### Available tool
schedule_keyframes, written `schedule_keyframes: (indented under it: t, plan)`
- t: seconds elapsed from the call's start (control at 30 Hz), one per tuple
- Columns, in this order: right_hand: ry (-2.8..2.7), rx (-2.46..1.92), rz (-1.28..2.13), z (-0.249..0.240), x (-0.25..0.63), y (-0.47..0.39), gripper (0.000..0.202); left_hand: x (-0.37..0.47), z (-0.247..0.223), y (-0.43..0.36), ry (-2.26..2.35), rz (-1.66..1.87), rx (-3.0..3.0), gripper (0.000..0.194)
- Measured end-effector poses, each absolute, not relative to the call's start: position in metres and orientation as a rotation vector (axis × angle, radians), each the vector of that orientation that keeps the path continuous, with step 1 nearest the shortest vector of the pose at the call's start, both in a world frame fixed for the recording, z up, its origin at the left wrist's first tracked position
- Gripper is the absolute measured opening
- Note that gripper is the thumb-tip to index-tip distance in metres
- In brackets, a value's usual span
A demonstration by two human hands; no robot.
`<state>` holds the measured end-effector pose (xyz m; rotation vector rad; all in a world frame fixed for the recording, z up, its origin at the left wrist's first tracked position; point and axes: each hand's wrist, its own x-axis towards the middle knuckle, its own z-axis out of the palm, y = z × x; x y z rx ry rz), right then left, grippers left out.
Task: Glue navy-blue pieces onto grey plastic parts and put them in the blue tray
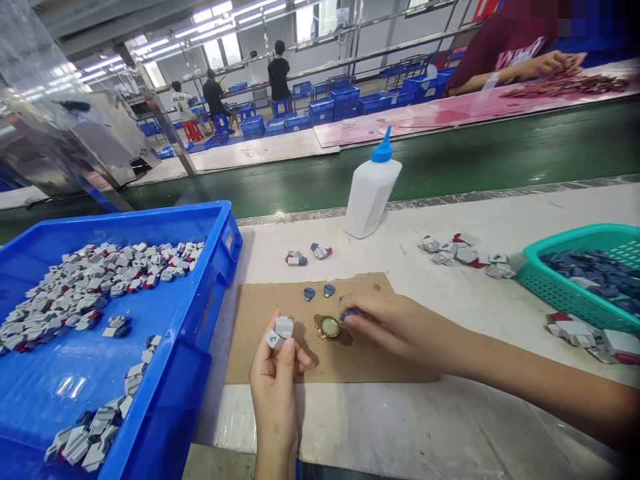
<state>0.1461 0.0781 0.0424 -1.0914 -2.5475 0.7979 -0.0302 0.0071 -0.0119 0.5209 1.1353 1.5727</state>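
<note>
My left hand [280,367] pinches a light grey plastic part [284,327] over the brown cardboard [260,300]. Between thumb and fingertips, my right hand [385,320] grips a small dark blue piece [349,312], mostly hidden by the fingers. Just left of those fingertips sits a round metal cap [329,327] with a pale filling. Two dark blue pieces [309,293] [329,290] lie on the cardboard's upper part. Beyond its far edge are two grey, red and blue assemblies [297,259] [321,251].
A blue bin [200,313] of grey parts stands at left. A white bottle [373,193] with blue nozzle is behind the cardboard. At right are a green basket [560,287] of dark blue pieces and loose grey parts [465,253]. A person [500,53] works across the green belt [280,183].
</note>
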Motion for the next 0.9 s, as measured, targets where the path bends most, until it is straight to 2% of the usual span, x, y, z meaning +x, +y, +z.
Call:
schedule_keyframes:
  t: [0.27, 0.43, 0.57, 0.67, 0.9]
  plan:
    - [-2.874, -1.113, 0.593, 0.042, 0.128, 0.088, 0.029, -0.028, -0.011, 0.005, 1.187, 1.506, 0.555, 0.046]
    - [-2.867, -1.315, 0.573, 0.044, 0.123, 0.086, 0.016, -0.039, -0.008, 0.001, 0.922, 1.525, 0.411, 0.044]
    - [-2.902, -1.275, 0.582, 0.043, 0.119, 0.087, 0.002, -0.043, -0.004, -0.001, 0.694, 1.545, 0.302, 0.035]
    - [-2.945, -1.273, 0.558, 0.041, 0.116, 0.089, 0.006, -0.044, -0.005, 0.0, 0.728, 1.572, 0.258, 0.03]
    - [-2.988, -1.209, 0.442, 0.037, 0.113, 0.091, 0.007, -0.043, -0.009, 0.001, 0.866, 1.56, 0.301, 0.045]
